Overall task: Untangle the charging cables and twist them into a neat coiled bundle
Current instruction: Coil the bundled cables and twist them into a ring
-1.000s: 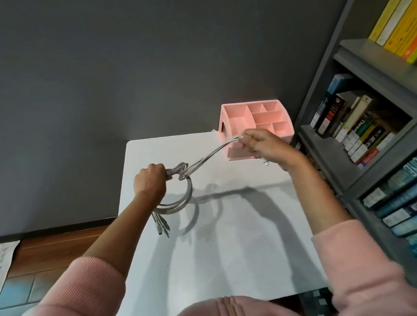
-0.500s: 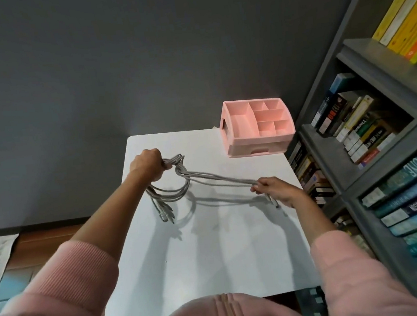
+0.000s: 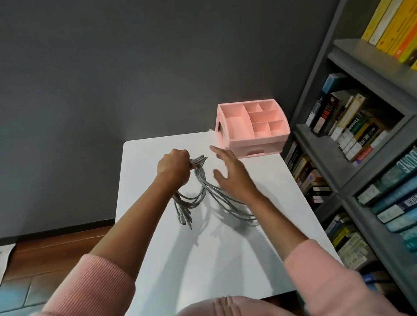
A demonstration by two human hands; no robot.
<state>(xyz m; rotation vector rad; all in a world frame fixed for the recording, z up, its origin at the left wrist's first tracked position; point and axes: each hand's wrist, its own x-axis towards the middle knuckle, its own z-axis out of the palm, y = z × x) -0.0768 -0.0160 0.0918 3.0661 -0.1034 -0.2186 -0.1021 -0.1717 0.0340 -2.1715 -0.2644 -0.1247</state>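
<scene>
I'm clamping left hand (image 3: 174, 167) fingers on the limp, light grey charging cables (image 3: 204, 188) at their gathered bend, judging it the best hold; right hand (image 3: 230, 172) hovering, fingers apart

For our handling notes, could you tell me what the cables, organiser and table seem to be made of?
Cables: limp grey cords, matte, possibly braided sheath; texture too fine to confirm. Organiser: apparently pink moulded plastic, satin, with thin even walls. Table: smooth white top, likely laminate or painted board; shadows fall crisp, no grain.
</scene>
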